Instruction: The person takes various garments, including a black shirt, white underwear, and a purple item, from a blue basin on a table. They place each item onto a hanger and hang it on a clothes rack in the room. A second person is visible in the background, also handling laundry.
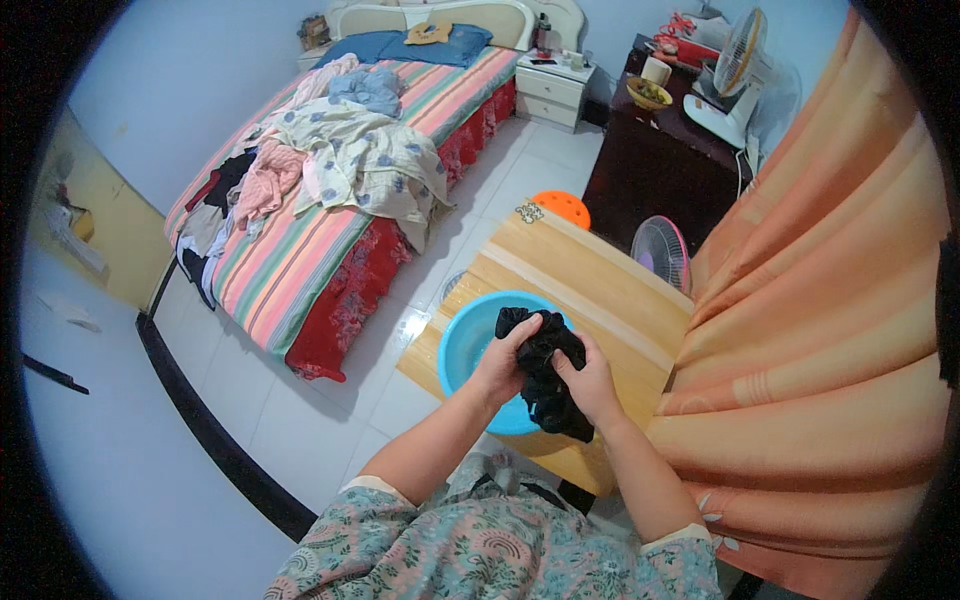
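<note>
A bunched black cloth (545,365), perhaps a garment, is gripped between my two hands over a blue basin (455,345). My left hand (507,362) closes on its left side, thumb on top. On the other side, my right hand (588,382) has its thumb pressed into the folds and its fingers mostly hidden behind. Part of the cloth hangs down below my right hand, near the basin's right rim. The basin stands on a light wooden table (620,320); its inside is largely covered by the cloth and my hands.
An orange curtain (820,330) hangs close on the right. Beyond the table are an orange stool (562,208), a round pink-rimmed fan (660,252) and a dark cabinet (645,170) bearing a white fan (738,75). A bed (300,270) with piled clothes is at the far left.
</note>
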`<control>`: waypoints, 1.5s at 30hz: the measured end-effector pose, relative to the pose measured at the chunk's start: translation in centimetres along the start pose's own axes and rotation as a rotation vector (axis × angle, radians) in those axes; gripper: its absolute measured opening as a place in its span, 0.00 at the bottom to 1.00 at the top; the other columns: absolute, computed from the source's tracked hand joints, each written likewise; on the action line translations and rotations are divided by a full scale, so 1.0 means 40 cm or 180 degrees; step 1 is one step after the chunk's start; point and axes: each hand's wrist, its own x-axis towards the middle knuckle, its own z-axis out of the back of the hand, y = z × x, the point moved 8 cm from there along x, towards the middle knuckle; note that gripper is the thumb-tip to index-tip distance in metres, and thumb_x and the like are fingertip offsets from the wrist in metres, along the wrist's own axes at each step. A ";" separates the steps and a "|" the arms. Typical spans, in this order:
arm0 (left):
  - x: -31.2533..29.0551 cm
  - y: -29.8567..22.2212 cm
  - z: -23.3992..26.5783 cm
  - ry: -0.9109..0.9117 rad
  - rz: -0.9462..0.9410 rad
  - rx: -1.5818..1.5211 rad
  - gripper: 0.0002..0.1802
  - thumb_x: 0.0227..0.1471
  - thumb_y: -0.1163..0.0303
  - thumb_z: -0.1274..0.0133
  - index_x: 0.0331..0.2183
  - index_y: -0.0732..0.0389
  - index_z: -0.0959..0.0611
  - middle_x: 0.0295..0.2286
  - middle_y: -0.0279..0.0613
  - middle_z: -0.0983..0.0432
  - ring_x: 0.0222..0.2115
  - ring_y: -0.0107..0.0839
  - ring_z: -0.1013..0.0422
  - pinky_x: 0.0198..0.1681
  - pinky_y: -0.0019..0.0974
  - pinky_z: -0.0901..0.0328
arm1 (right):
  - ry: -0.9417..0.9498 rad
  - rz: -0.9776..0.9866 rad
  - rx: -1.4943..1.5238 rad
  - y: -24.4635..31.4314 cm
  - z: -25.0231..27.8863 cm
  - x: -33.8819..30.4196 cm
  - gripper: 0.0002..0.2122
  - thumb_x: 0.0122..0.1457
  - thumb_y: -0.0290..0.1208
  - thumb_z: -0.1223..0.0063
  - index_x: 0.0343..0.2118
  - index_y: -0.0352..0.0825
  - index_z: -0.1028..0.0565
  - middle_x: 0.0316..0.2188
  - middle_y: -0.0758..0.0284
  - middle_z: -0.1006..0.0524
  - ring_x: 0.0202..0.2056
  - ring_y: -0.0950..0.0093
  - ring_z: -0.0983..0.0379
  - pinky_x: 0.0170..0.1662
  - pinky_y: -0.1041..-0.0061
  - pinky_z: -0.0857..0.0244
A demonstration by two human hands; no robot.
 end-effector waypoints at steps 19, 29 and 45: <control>0.027 -0.026 -0.004 -0.0553 -0.1879 0.2082 0.02 0.43 0.76 0.52 0.22 0.64 0.28 0.20 0.35 0.31 0.24 0.24 0.37 0.31 0.30 0.39 | 0.0575 -0.1493 0.0678 -0.062 -0.044 -0.007 0.24 0.61 0.50 0.77 0.40 0.36 0.31 0.25 0.72 0.30 0.19 0.81 0.34 0.14 0.81 0.43; 0.002 -0.079 -0.044 -0.0808 -0.3076 0.3734 0.07 0.39 0.72 0.46 0.23 0.64 0.27 0.22 0.50 0.31 0.25 0.47 0.34 0.29 0.39 0.38 | 0.0351 -0.1454 0.1009 -0.060 -0.077 0.016 0.11 0.58 0.40 0.66 0.29 0.40 0.31 0.15 0.76 0.34 0.12 0.83 0.42 0.11 0.84 0.53; 0.075 -0.163 0.187 0.0162 -0.0728 0.1808 0.39 0.37 0.75 0.53 0.55 0.56 0.43 0.44 0.43 0.35 0.37 0.31 0.35 0.41 0.32 0.38 | -0.0072 -0.1298 0.1425 0.023 0.089 0.002 0.23 0.57 0.48 0.60 0.48 0.34 0.38 0.32 0.58 0.26 0.21 0.79 0.33 0.16 0.84 0.44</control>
